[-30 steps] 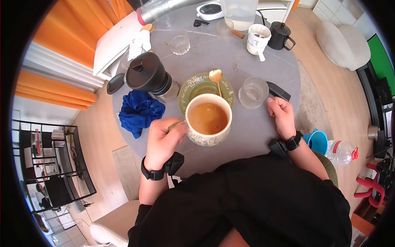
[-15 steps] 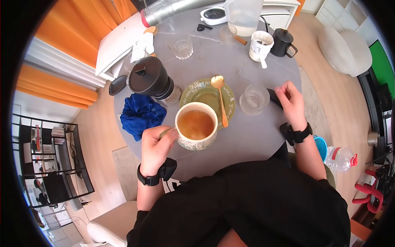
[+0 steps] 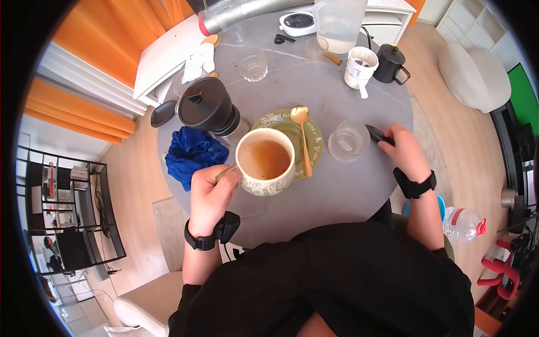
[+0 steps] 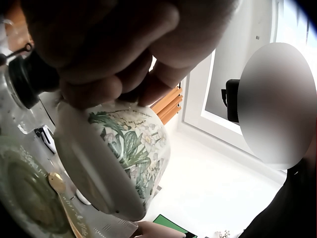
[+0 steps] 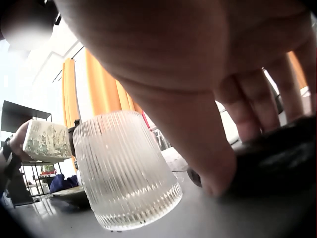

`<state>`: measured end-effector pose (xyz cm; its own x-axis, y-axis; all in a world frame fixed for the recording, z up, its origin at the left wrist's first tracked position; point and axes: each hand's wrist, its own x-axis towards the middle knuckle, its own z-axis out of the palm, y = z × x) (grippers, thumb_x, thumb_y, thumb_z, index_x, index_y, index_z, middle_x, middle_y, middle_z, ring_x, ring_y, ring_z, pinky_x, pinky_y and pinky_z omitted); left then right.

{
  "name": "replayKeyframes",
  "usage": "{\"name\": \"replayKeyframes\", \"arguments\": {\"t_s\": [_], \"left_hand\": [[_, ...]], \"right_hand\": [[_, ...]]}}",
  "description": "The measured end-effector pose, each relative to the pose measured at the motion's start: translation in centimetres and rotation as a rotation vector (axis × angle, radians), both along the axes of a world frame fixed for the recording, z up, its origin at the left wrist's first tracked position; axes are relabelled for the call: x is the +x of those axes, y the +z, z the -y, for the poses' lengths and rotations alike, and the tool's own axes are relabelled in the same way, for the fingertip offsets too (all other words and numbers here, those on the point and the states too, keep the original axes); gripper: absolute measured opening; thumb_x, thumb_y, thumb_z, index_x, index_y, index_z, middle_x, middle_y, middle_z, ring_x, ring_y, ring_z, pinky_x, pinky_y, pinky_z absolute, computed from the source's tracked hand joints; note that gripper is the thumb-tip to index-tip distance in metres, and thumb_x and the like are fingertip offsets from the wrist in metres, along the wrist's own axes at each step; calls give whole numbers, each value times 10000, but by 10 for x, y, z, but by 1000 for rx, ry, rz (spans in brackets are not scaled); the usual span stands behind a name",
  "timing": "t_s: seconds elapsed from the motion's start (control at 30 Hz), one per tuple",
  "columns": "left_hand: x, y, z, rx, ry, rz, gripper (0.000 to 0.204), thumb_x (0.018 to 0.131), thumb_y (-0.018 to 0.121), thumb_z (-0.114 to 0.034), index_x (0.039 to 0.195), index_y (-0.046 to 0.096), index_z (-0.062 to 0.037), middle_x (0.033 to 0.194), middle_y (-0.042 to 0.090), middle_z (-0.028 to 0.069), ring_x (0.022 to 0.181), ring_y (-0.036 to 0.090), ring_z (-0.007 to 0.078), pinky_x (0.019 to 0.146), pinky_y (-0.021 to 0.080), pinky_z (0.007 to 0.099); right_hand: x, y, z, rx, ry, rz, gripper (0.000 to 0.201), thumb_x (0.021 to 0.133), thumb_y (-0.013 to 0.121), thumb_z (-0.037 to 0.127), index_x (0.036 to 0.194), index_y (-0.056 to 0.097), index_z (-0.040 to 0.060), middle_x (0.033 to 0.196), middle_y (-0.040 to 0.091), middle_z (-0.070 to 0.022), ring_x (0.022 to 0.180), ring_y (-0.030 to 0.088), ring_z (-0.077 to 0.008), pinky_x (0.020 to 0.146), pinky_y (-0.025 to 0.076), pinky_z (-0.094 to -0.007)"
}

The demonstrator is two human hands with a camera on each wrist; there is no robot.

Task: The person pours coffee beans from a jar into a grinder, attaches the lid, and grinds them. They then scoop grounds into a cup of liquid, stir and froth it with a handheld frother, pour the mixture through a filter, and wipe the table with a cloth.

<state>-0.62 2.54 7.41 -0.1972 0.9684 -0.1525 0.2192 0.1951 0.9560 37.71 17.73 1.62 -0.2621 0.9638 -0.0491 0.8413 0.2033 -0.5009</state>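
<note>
Round grey table: bears everything listed below; the person sits at its near edge.

Black lidded pot: stands at the left, with a crumpled blue cloth just beside it.

Green saucer: at the table's middle, with nothing on it but a gold spoon lying across it. The cup has been taken off the saucer and is not set back down.

Cup: white with a green leaf pattern, lifted clear of the table over the saucer's near left edge and held about level. It is roughly two-thirds full of amber-brown drink, so most of it remains.

Left hand: fingers curled tight round the cup's handle, carrying its weight.

Ribbed clear glass: upright to the right of the saucer; it looks empty, though the ribbing makes that hard to judge.

Right hand: resting on a small dark object just right of the glass, thumb and fingers curved over it and touching its top; what the object is cannot be told.
</note>
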Motion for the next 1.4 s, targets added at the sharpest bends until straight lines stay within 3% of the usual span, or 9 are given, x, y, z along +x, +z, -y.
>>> {"name": "replayKeyframes", "arguments": {"t_s": [0.1, 0.3, 0.6, 0.7, 0.87, 0.97, 1.1, 1.27, 1.4], "left_hand": [[5, -7, 0, 64, -28, -100, 381, 936, 625, -137, 594, 537, 4, 514, 468, -16, 498, 410, 56, 469, 305, 285], [12, -20, 2, 28, 19, -74, 383, 942, 622, -157, 600, 551, 1, 521, 480, -21, 498, 411, 51, 470, 303, 277], [7, -14, 2, 49, 96, -16, 381, 952, 610, -169, 601, 559, -30, 527, 478, -38, 474, 370, 38, 455, 270, 257], [4, -15, 3, 68, 131, -35, 387, 954, 612, -174, 598, 550, -34, 534, 476, -45, 481, 369, 36, 460, 266, 253], [7, -13, -2, 86, 128, 34, 378, 953, 612, -158, 601, 548, -38, 549, 481, -49, 507, 385, 31, 475, 274, 249], [10, -14, -8, 123, 115, 19, 345, 943, 626, -130, 621, 570, -21, 567, 505, -42, 537, 412, 38, 496, 309, 257], [17, -6, -21, 206, 92, 1, 298, 935, 655, -132, 694, 608, 38, 565, 483, -25, 562, 411, 43, 507, 330, 268], [19, 16, -41, 256, 67, -16, 262, 925, 657, -126, 740, 620, 56, 562, 459, 3, 576, 389, 51, 515, 344, 277], [21, 37, -61, 294, 55, -67, 236, 915, 654, -126, 770, 640, 60, 568, 465, 2, 581, 397, 51, 520, 354, 277]], "right_hand": [[9, 7, -7, 16, -25, -141, 204, 824, 706, 49, 970, 587, -31, 904, 646, -230, 909, 632, -407, 806, 503, -451], [-19, -20, 27, 159, 18, 17, 431, 922, 691, 265, 1139, 468, -33, 1063, 615, -268, 977, 611, -460, 827, 508, -499], [-32, -11, 49, -15, -88, 193, 440, 878, 680, 155, 1152, 396, -40, 955, 649, -281, 832, 648, -493, 680, 523, -524], [-10, 13, 43, -13, -160, -66, 396, 875, 670, 97, 1159, 419, -17, 947, 638, -292, 838, 656, -449, 694, 513, -501], [7, 92, 47, 79, -165, -669, 363, 850, 673, -44, 1197, 574, -18, 1130, 643, -83, 1034, 621, -174, 895, 485, -306], [2, 122, 40, 216, 91, -878, 382, 813, 690, -85, 1182, 633, -1, 1155, 646, -90, 1070, 624, -179, 922, 485, -301], [-15, 149, 21, 264, 184, -972, 414, 785, 709, -104, 1186, 652, -17, 1164, 668, -113, 1073, 648, -199, 929, 511, -300], [-53, 174, -4, 245, 457, -1207, 711, 800, 698, -105, 1425, 376, 2, 1175, 651, -248, 1036, 675, -258, 895, 560, -355], [-92, 168, -12, 337, 481, -1290, 685, 871, 653, -72, 1453, 302, 15, 1166, 638, -245, 1016, 683, -255, 839, 582, -340]]}}
